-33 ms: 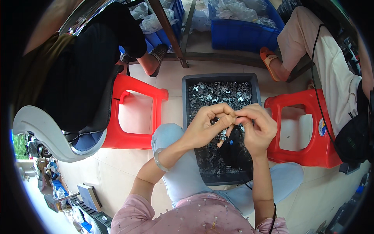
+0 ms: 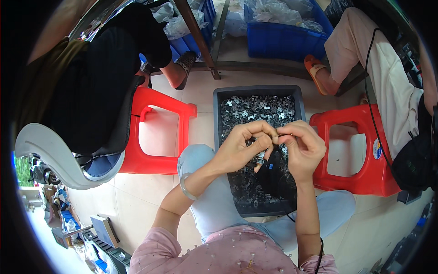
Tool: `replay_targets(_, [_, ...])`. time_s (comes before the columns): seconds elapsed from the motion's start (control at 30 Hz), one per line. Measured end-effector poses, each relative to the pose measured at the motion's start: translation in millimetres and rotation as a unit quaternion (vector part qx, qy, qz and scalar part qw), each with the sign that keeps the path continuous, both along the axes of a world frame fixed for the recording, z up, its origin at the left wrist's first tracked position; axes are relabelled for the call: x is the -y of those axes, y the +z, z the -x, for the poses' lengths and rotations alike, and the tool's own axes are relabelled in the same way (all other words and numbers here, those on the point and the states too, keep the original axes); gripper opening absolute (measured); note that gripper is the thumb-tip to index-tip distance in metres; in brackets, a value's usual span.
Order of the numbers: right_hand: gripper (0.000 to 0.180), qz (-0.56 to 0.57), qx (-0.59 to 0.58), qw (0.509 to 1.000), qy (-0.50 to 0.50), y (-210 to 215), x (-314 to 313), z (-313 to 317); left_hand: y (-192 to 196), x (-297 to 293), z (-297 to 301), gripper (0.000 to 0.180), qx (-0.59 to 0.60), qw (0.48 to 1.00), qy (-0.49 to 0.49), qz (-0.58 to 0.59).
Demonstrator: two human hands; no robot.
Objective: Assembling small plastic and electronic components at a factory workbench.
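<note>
My left hand (image 2: 244,147) is closed above a dark grey tray (image 2: 217,123), its thumb and forefinger pinched together. Small silvery metal parts (image 2: 260,158) show in its curled lower fingers. Facing it, my right hand (image 2: 305,150) pinches a thin dark strip (image 2: 284,134) that spans the small gap between both sets of fingertips. What the left fingertips grip at the strip's other end is too small to make out. Under the hands the tray holds a heap of small silver and dark metal pieces (image 2: 255,108).
A black object (image 2: 276,182) with a blue mark lies in the tray, a cable beside it. Red stools (image 2: 157,166) (image 2: 342,180) flank the tray, with a seated person at each. Blue crates (image 2: 283,43) holding plastic bags stand beyond a metal frame (image 2: 207,55).
My right fingertips have drawn slightly right, away from the left ones, and the thin dark strip now shows between them. The left hand is nearly still.
</note>
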State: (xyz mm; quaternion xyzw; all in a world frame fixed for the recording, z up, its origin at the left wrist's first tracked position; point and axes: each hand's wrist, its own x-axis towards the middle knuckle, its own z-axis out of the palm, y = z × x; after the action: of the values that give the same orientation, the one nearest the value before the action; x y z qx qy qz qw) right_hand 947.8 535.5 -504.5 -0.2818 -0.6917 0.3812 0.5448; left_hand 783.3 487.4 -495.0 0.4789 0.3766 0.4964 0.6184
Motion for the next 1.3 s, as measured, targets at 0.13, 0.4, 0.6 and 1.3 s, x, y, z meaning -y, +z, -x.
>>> replay_targets(0.13, [0.011,0.211,-0.14,0.966,0.054,-15.0,4.3,-0.1,-1.9,-0.7,0.6,0.034,0.01,1.0,-0.019,-0.002])
replay_targets(0.4, [0.022,0.441,-0.299,0.826,0.185,-35.1,6.4,6.4,-4.2,-4.4,0.9,0.032,0.022,1.0,-0.015,-0.012])
replay_targets(0.6, [0.022,0.458,-0.308,0.812,0.188,-41.0,5.7,6.7,-6.4,-5.3,-0.1,0.031,0.024,1.0,-0.006,-0.016])
replay_targets(1.3, [0.011,0.362,-0.046,0.919,0.149,-12.4,-9.0,-10.0,7.1,-7.7,11.6,0.02,-0.55,0.743,0.128,-0.36])
